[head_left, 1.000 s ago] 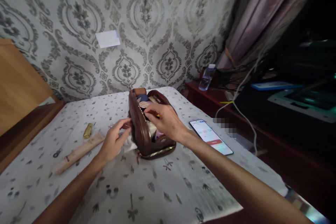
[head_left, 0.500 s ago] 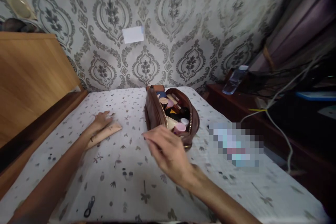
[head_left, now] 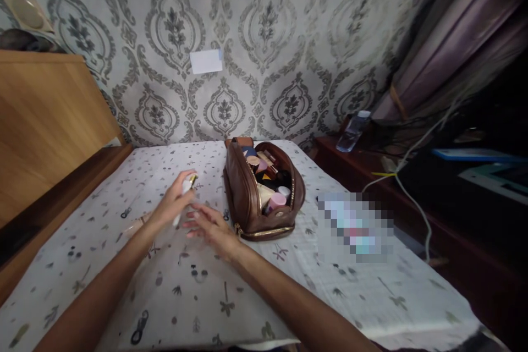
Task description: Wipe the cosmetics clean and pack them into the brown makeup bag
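Held in my left hand (head_left: 172, 202) is a small white cosmetic container (head_left: 188, 183) with a gold part at its end; its exact kind is unclear. My right hand (head_left: 215, 232) is close beside it with fingers spread and nothing held. A flat beige tube or pouch (head_left: 138, 224) lies on the cloth, partly hidden by my left forearm. To the right of my hands stands a brown cosmetic bag (head_left: 243, 192), unzipped, with a pink-lidded jar (head_left: 277, 202) and several other cosmetics inside.
A white patterned cloth (head_left: 198, 308) covers the surface. On the right lies a blurred-out item (head_left: 355, 228). A water bottle (head_left: 352, 133) and a white cable (head_left: 418, 206) are on the dark red side furniture. A wooden board (head_left: 53, 99) rises at left.
My left hand has lifted off the cloth by the beige item and now holds the white container. My right hand has moved left, away from the bag, and its fingers have spread.
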The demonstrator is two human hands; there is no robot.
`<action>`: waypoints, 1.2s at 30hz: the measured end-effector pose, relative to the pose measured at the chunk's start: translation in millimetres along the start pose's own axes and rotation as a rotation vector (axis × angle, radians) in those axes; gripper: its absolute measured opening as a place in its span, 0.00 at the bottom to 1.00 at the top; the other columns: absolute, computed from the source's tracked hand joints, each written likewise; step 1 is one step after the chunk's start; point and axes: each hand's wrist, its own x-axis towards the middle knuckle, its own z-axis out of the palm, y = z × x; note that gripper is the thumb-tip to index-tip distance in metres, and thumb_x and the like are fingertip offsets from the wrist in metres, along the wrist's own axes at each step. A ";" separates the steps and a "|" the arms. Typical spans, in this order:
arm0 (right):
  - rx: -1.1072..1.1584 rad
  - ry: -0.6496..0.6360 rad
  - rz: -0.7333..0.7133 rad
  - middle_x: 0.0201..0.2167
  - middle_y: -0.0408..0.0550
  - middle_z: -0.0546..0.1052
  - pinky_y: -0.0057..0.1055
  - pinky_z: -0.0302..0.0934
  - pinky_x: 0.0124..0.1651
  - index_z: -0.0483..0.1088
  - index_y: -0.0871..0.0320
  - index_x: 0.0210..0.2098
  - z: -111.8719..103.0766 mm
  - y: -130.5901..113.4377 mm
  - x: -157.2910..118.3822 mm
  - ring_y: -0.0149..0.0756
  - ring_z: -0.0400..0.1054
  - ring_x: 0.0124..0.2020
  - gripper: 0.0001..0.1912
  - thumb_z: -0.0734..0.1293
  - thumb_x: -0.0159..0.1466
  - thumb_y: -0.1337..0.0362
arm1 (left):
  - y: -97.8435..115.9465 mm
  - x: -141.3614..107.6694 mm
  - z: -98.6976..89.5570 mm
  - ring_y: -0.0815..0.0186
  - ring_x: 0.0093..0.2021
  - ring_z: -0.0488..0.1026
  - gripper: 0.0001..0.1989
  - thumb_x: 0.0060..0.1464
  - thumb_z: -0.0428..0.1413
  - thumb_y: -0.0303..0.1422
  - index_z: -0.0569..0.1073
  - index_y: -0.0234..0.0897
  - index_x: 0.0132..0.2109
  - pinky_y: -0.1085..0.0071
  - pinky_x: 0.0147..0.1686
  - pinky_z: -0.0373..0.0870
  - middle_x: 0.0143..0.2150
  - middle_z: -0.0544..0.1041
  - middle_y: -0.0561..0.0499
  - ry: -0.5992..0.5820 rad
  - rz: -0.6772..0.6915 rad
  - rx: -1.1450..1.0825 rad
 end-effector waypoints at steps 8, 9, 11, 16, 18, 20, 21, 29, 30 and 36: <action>-0.004 -0.083 0.038 0.31 0.42 0.77 0.26 0.64 0.34 0.74 0.59 0.39 -10.1 9.4 -10.8 0.30 0.71 0.30 0.30 0.80 0.45 0.45 | 20.0 -27.3 35.6 0.66 0.28 0.64 0.14 0.61 0.47 0.44 0.63 0.40 0.31 0.71 0.32 0.63 0.24 0.64 0.57 0.228 0.135 -0.010; -0.054 -0.072 0.039 0.29 0.40 0.76 0.26 0.63 0.32 0.74 0.59 0.37 -10.7 10.6 -10.7 0.29 0.70 0.28 0.31 0.80 0.43 0.44 | 18.5 -27.0 35.0 0.67 0.26 0.62 0.17 0.60 0.46 0.45 0.60 0.40 0.28 0.71 0.30 0.61 0.22 0.61 0.57 0.240 0.131 -0.009; -0.163 -0.060 0.041 0.23 0.37 0.73 0.25 0.60 0.27 0.71 0.59 0.31 -10.5 13.2 -9.8 0.27 0.67 0.23 0.32 0.79 0.41 0.41 | 17.0 -26.7 32.7 0.67 0.25 0.60 0.21 0.60 0.45 0.47 0.57 0.41 0.24 0.71 0.28 0.60 0.20 0.59 0.57 0.242 0.123 -0.015; -0.305 -0.079 0.048 0.19 0.35 0.69 0.25 0.56 0.24 0.67 0.58 0.28 -6.7 14.6 -11.0 0.26 0.63 0.20 0.31 0.76 0.43 0.38 | 19.0 -31.2 31.1 0.67 0.21 0.62 0.27 0.59 0.44 0.54 0.61 0.40 0.22 0.71 0.23 0.61 0.17 0.61 0.56 0.206 -0.056 -0.167; -0.294 -0.056 0.030 0.20 0.36 0.69 0.25 0.56 0.23 0.67 0.58 0.28 -5.9 12.9 -11.9 0.26 0.64 0.20 0.32 0.76 0.43 0.37 | 20.1 -33.6 34.6 0.66 0.20 0.63 0.28 0.59 0.43 0.57 0.65 0.39 0.24 0.72 0.20 0.62 0.17 0.62 0.56 0.204 -0.145 -0.263; -0.274 -0.030 0.006 0.20 0.36 0.70 0.25 0.56 0.22 0.67 0.58 0.28 -6.1 10.8 -11.7 0.26 0.65 0.20 0.33 0.76 0.42 0.36 | 20.7 -35.9 40.6 0.66 0.20 0.65 0.29 0.59 0.42 0.59 0.69 0.38 0.29 0.72 0.18 0.63 0.18 0.64 0.56 0.178 -0.196 -0.354; -0.261 -0.016 -0.007 0.21 0.37 0.70 0.24 0.56 0.22 0.67 0.58 0.28 -6.7 9.8 -11.1 0.27 0.65 0.19 0.33 0.75 0.42 0.36 | 20.7 -37.0 44.0 0.65 0.20 0.66 0.30 0.58 0.42 0.59 0.71 0.37 0.32 0.72 0.17 0.63 0.20 0.66 0.55 0.159 -0.197 -0.392; -0.138 0.079 -0.004 0.17 0.35 0.70 0.23 0.56 0.17 0.65 0.58 0.39 -13.1 3.3 -6.8 0.28 0.65 0.14 0.37 0.72 0.47 0.33 | 17.5 -43.4 48.6 0.68 0.18 0.70 0.41 0.57 0.54 0.54 0.55 0.37 0.70 0.70 0.22 0.72 0.31 0.78 0.52 -0.227 -0.005 -0.525; -0.132 0.067 0.000 0.17 0.34 0.70 0.22 0.56 0.17 0.66 0.58 0.41 -13.7 3.0 -6.8 0.28 0.65 0.14 0.37 0.71 0.49 0.34 | 15.9 -42.7 46.5 0.66 0.21 0.72 0.41 0.57 0.55 0.54 0.56 0.37 0.70 0.68 0.25 0.75 0.33 0.79 0.49 -0.239 0.010 -0.506; -0.021 0.007 0.109 0.24 0.46 0.77 0.23 0.58 0.17 0.69 0.62 0.39 -19.2 0.3 -3.6 0.28 0.67 0.14 0.40 0.59 0.57 0.27 | 0.1 -35.9 44.1 0.54 0.56 0.75 0.27 0.59 0.53 0.48 0.73 0.37 0.60 0.58 0.60 0.68 0.55 0.78 0.41 -0.016 0.150 -0.250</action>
